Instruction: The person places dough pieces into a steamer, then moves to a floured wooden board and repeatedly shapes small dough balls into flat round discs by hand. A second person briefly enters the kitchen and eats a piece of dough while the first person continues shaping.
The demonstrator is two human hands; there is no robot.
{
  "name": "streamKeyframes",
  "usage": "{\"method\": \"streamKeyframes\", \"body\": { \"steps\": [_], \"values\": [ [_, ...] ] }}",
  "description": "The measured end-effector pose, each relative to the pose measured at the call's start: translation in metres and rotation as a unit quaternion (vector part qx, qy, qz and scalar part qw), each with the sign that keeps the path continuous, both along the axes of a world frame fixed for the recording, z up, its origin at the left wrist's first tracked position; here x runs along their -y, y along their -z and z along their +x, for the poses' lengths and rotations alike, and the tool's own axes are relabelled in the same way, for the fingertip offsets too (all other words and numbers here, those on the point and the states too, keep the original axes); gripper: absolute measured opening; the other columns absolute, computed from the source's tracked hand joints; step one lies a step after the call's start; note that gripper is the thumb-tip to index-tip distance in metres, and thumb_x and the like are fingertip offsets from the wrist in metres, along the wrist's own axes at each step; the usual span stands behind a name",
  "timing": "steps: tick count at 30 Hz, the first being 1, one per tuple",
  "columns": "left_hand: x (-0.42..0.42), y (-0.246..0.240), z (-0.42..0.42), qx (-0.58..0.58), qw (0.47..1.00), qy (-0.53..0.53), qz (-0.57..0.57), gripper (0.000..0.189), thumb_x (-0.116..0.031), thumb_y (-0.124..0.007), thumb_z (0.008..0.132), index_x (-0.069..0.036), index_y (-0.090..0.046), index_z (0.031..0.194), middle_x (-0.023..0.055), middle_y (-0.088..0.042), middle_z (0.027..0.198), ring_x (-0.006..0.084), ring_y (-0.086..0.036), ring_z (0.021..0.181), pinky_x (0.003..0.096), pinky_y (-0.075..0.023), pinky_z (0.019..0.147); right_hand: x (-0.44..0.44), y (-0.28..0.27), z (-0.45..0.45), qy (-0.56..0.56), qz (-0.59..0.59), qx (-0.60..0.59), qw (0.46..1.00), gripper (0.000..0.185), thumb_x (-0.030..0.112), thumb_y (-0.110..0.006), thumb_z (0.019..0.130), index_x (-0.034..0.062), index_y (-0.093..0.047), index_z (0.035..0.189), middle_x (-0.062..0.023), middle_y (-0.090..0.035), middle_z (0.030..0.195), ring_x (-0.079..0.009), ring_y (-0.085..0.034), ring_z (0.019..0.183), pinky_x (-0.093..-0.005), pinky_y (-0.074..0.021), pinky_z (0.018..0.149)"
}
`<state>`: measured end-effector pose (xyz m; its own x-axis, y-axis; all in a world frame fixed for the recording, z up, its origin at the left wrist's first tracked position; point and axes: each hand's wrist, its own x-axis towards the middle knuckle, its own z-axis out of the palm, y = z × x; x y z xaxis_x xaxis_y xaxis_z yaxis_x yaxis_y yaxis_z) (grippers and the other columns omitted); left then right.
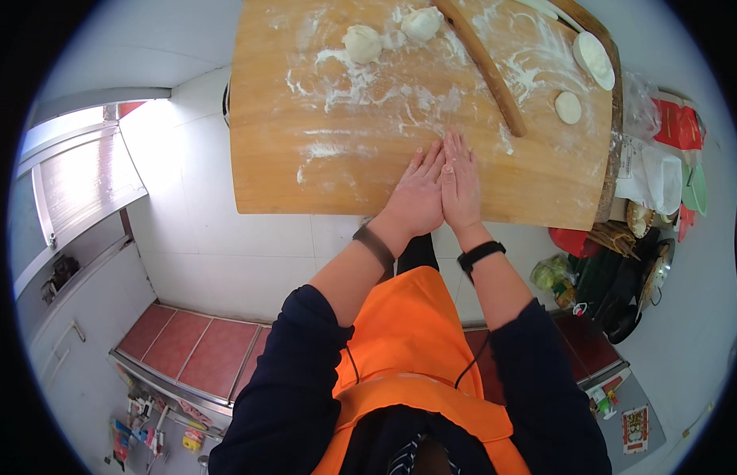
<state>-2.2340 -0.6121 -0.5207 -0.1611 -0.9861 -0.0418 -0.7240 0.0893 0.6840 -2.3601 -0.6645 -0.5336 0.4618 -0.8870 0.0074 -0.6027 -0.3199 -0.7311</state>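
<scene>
My left hand (420, 191) and my right hand (461, 185) meet side by side above the front edge of a floured wooden board (273, 172). Their fingers are straight and point away from me, dusted with flour. The palms are hidden, so whether anything lies between or under them cannot be told. Beyond my right hand a wooden rolling pin (487, 65) lies slanted on the board. To its right sits a flat round of dough (568, 107). Two dough lumps, one to the left (363, 44) and another beside it (422, 24), rest near the far side.
A white bowl of flour (595, 61) stands at the board's right edge. Past that edge are plastic bags (647, 175), a green container (695, 190) and a wok (658, 270). A red-tiled ledge (190, 350) runs behind me, and a glazed door (83, 178) is at left.
</scene>
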Motion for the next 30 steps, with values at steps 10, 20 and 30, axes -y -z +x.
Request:
{"method": "streamKeyframes", "body": {
  "steps": [10, 20, 30],
  "values": [
    [-0.003, 0.003, -0.013, -0.016, 0.99, -0.133, -0.038, 0.076, -0.028, -0.062, 0.087, 0.005, -0.038, 0.152, 0.0263, -0.033, 0.16, 0.0438, -0.023, 0.152, 0.0565, -0.0157, 0.124, 0.037, 0.007, 0.016, 0.044, 0.092, 0.128, 0.987, 0.054, 0.029, -0.036, 0.107, 0.0049, -0.039, 0.155, -0.0167, -0.037, 0.161, -0.0366, -0.031, 0.15, -0.05, -0.018, 0.124],
    [-0.016, 0.0, 0.003, 0.06, 0.99, -0.12, 0.032, 0.082, -0.03, -0.065, 0.085, 0.006, -0.035, 0.153, 0.026, -0.032, 0.161, 0.0405, -0.024, 0.152, 0.0539, -0.015, 0.125, 0.032, 0.026, 0.009, -0.032, -0.157, -0.146, 0.976, 0.056, 0.03, -0.04, 0.105, 0.0058, -0.038, 0.156, -0.0158, -0.034, 0.163, -0.0375, -0.028, 0.152, -0.0518, -0.0154, 0.124],
    [-0.013, 0.003, -0.01, 0.006, 0.999, 0.032, 0.009, 0.081, -0.027, -0.066, 0.083, 0.007, -0.036, 0.151, 0.0251, -0.032, 0.161, 0.0406, -0.024, 0.153, 0.053, -0.0151, 0.125, -0.015, -0.007, -0.004, 0.032, 0.061, 0.004, 0.998, 0.057, 0.034, -0.031, 0.108, 0.0034, -0.036, 0.156, -0.02, -0.032, 0.163, -0.0376, -0.027, 0.152, -0.0521, -0.014, 0.124]
  ]
}}
